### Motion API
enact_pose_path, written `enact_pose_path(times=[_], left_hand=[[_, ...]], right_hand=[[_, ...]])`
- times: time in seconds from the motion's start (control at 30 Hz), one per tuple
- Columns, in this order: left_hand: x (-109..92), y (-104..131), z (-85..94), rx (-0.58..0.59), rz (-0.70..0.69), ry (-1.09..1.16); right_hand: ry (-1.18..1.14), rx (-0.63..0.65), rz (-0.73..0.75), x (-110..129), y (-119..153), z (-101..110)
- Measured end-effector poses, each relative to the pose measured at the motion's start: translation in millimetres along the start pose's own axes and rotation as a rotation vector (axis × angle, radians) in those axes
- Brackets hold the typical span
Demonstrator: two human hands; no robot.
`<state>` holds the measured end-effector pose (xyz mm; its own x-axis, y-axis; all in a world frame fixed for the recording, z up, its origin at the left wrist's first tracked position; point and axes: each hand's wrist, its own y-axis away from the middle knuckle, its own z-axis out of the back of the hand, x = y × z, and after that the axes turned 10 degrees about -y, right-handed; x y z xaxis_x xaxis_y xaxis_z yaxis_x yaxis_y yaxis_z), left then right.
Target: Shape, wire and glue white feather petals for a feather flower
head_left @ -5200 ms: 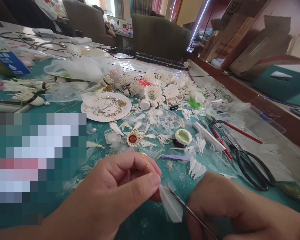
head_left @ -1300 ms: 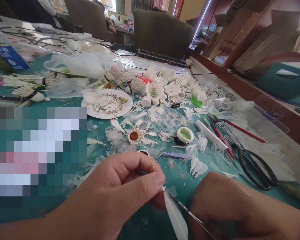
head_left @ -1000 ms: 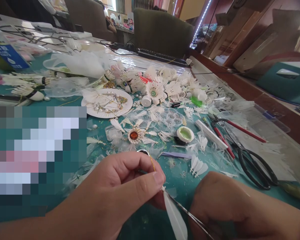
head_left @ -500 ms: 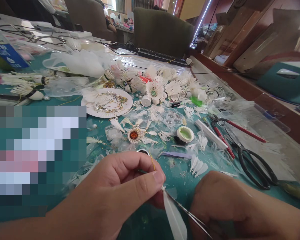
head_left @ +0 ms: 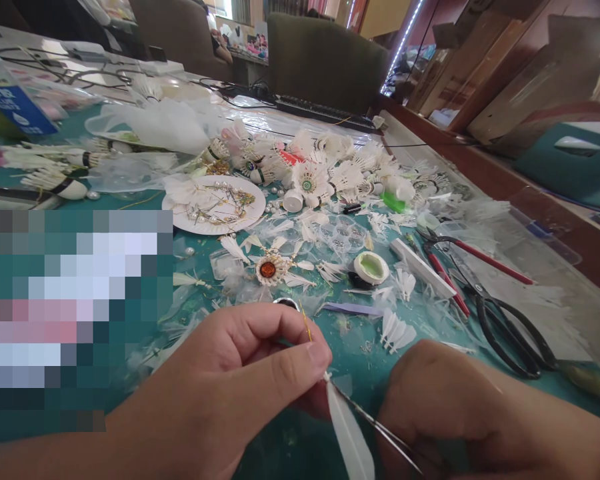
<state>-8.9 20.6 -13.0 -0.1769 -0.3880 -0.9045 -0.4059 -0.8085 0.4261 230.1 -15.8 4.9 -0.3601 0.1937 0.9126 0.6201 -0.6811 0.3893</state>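
At far left, a bottle (head_left: 10,100) was seen; the characters on its blue label (head_left: 17,110) were too blurred to be read. Pearls (head_left: 214,219) and wire sprigs (head_left: 245,199) were carried on the plate (head_left: 217,230). Between pinched thumb and finger of the left hand (head_left: 250,373), a gold wire (head_left: 307,325) and a feather (head_left: 349,430) were gripped. The feather was held quill end up, its long axis slanted down and rightward. Green paste (head_left: 371,267) was contained in a cup (head_left: 385,272). By the curled right hand (head_left: 445,400), its fingertips hidden, a metal tool (head_left: 383,431) was held beside the quill.
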Motion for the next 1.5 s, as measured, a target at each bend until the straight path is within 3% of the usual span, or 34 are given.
enact_pose_path(times=[0.17,0.33,0.57,0.97,1.37,1.5], left_hand=[[14.6,4.1,2.9,0.104,0.044,0.077],[16.4,7.0,4.8,0.155,0.049,0.134],[17.0,6.4,4.4,0.16,0.052,0.134],[15.6,5.9,3.6,0.173,0.083,0.14],[15.8,5.2,1.5,0.17,0.031,0.127],[16.8,9.2,4.9,0.182,0.05,0.141]], right_hand=[[0.063,0.052,0.016,1.8,-1.9,1.9],[0.103,0.034,0.077,-1.9,-1.6,2.0],[0.173,0.037,0.127,-7.1,-2.1,-2.3],[0.144,0.019,0.066,-1.1,0.0,-0.6],[0.157,-0.019,0.146,-7.0,-2.4,-4.6],[0.155,0.041,0.111,-3.2,-1.8,-1.8]])
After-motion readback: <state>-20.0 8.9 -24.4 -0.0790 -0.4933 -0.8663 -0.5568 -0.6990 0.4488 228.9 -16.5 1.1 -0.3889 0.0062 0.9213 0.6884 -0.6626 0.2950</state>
